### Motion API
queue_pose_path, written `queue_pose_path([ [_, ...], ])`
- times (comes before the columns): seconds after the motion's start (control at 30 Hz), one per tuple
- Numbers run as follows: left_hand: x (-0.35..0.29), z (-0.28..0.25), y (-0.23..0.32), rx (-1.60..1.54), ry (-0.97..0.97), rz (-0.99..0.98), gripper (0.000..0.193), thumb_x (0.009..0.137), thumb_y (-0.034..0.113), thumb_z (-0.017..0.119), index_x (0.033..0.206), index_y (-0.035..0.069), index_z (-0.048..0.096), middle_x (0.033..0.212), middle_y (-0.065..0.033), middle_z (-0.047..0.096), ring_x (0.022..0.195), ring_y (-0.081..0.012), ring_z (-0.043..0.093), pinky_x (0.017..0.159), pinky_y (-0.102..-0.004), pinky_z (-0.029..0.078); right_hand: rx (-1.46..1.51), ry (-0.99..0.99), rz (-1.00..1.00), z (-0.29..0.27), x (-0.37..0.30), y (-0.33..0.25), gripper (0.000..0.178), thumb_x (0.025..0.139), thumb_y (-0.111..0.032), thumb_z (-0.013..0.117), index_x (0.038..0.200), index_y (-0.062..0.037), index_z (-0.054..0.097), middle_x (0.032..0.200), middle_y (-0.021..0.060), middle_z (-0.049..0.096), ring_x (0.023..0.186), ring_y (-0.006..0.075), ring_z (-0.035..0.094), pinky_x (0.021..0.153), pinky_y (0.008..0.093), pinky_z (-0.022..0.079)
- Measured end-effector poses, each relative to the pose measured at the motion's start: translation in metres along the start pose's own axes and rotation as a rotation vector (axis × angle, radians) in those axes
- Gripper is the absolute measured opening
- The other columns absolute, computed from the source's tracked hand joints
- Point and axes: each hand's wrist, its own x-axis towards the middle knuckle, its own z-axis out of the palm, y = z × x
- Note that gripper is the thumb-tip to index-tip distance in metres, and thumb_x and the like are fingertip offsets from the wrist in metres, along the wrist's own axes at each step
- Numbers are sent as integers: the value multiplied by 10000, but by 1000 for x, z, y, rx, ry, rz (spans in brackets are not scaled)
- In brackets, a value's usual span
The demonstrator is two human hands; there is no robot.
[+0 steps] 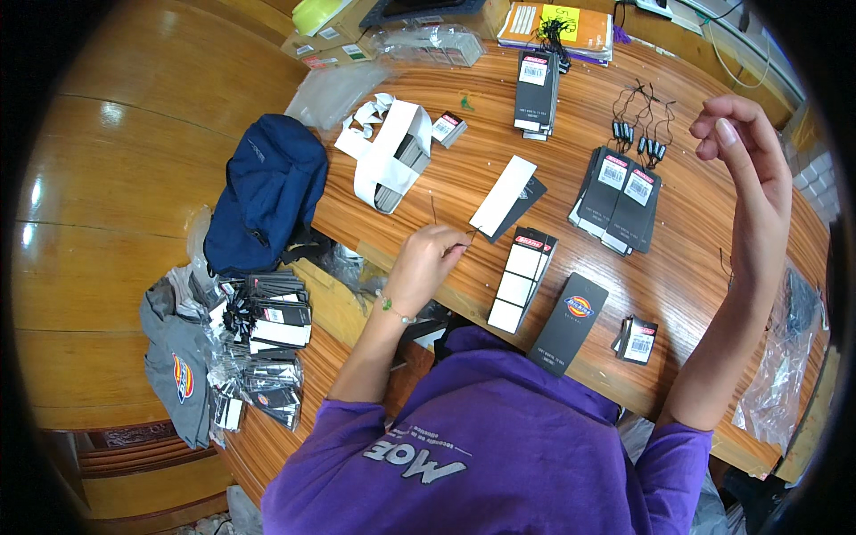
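Left hand: fingertips pinched narrow on a thin dark cord (473, 232); the hand (426, 257) is low over the worktop (473, 308), a beaded bracelet (396, 310) at its wrist.
White tag: the white tag (504, 196) lies just beyond those fingertips, slanted across a dark tag (526, 205) and partly covering it.
Right hand: raised at the right, fingers bent inward with the thumb near them; I cannot tell whether this hand (751, 147) pinches anything thin.
Near edge: a stack of label strips (517, 285) with white panels, then a dark grey card (568, 330) bearing an oval emblem, then small labelled tags (637, 341).
Fanned tags: dark tags (615, 201) with white stickers, overlapping; their looped black cords (640, 134) spread away from the person.
Far side: another dark tag stack (533, 94), near an orange booklet (526, 27).
Left of centre: a white-wrapped bundle (379, 169) beside a small tag stack (448, 129).
Far left: a navy bag (272, 187), bundled tags (276, 312) and grey fabric (169, 343).
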Motion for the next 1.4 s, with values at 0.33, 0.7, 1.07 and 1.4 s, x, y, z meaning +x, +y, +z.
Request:
queue_pose_path([
  [0.33, 5, -1, 5, 1, -49, -72, 120, 727, 0, 641, 844, -24, 650, 770, -154, 639, 672, -234, 628, 605, -287, 490, -37, 5, -37, 1, -3, -1, 221, 889, -188, 537, 1015, -11, 579, 917, 31, 581, 859, 83, 542, 743, 220, 413],
  [0.7, 11, -1, 6, -2, -65, -117, 134, 715, 2, 651, 847, -23, 647, 752, -161, 641, 657, -218, 637, 585, -273, 490, 3, -25, -6, 3, -3, -3, 207, 886, -173, 548, 1013, -12, 574, 890, 15, 571, 829, 72, 529, 733, 210, 409],
  [1.07, 11, 0, 8, 67, -84, -90, 117, 698, -9, 639, 813, -28, 635, 737, -169, 629, 651, -255, 629, 594, -302, 491, 61, -38, 7, 5, -2, -2, 210, 886, -169, 548, 1017, -6, 562, 894, 21, 574, 834, 75, 536, 733, 210, 409],
  [1.4, 12, 3, 11, 136, -78, -59, 118, 684, -14, 632, 802, -17, 635, 730, -166, 621, 665, -271, 623, 609, -321, 489, 24, -18, 3, 5, -3, -4, 228, 892, -206, 511, 1023, -29, 570, 872, 37, 573, 791, 86, 509, 743, 224, 403],
])
